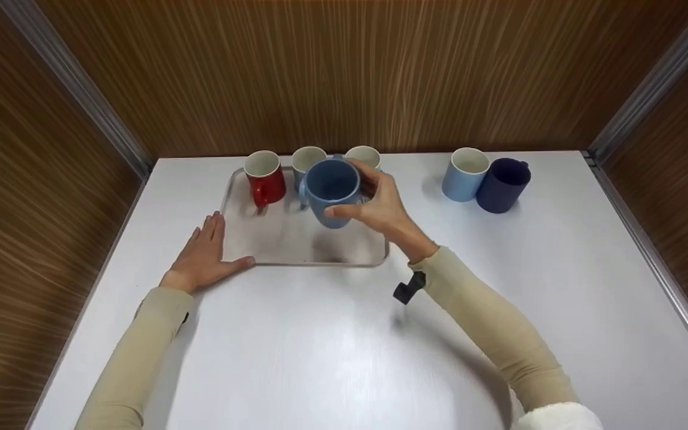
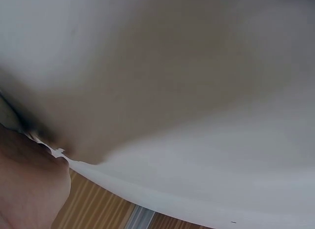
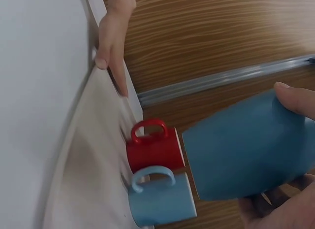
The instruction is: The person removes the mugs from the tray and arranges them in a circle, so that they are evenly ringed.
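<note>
Currently counting six mugs: one blue mug [image 1: 333, 216] aloft; one red mug [image 1: 269, 186], one pale-blue mug [image 3: 161, 202] and one white-lined mug [image 1: 364, 155], partly hidden, on one tray [image 1: 272, 242]; one light-blue mug [image 1: 463, 184] and one navy mug [image 1: 496, 194] on the worktop [image 1: 296, 340]. Gripping the blue mug in the right hand [image 1: 380, 206], above the tray. Pointing its mouth upward, handle toward the back wall [image 1: 344, 77], long axis running near vertical. Resting the left hand [image 1: 202, 254], spread wide, against the tray's near left corner.
</note>
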`<state>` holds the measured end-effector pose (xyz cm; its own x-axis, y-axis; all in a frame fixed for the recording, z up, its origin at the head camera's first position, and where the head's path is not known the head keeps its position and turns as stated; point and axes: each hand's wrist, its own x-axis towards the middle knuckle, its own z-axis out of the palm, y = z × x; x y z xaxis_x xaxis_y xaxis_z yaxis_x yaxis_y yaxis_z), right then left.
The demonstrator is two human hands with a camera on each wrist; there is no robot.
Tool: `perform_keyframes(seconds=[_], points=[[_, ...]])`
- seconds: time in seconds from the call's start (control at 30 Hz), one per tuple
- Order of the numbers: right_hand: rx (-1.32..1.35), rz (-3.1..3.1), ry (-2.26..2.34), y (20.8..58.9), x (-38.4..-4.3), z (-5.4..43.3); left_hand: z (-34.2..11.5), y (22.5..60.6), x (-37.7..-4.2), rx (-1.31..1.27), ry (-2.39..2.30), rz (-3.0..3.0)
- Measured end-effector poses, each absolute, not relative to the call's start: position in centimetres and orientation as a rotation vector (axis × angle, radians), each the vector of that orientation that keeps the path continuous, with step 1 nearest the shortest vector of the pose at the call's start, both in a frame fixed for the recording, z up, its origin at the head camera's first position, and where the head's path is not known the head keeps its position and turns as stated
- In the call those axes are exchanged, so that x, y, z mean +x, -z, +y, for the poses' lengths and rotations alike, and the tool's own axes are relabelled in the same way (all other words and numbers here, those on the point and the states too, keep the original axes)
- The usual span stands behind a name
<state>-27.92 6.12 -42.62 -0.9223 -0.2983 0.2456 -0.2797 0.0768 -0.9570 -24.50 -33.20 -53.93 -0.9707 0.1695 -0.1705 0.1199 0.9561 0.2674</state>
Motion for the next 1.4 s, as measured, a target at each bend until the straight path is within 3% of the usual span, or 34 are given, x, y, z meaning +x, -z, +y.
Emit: perform_keyframes(seconds=[0.5, 1.4], points=[[-0.543, 2.320, 2.121, 41.1, -29.6, 13.3, -33.2, 53.9, -24.5, 0.207, -0.381, 2.913], [-0.468, 2.444, 2.044, 45.4, -31.2, 21.6, -33.0, 53.9, -24.4, 0.196, -0.378, 2.908]])
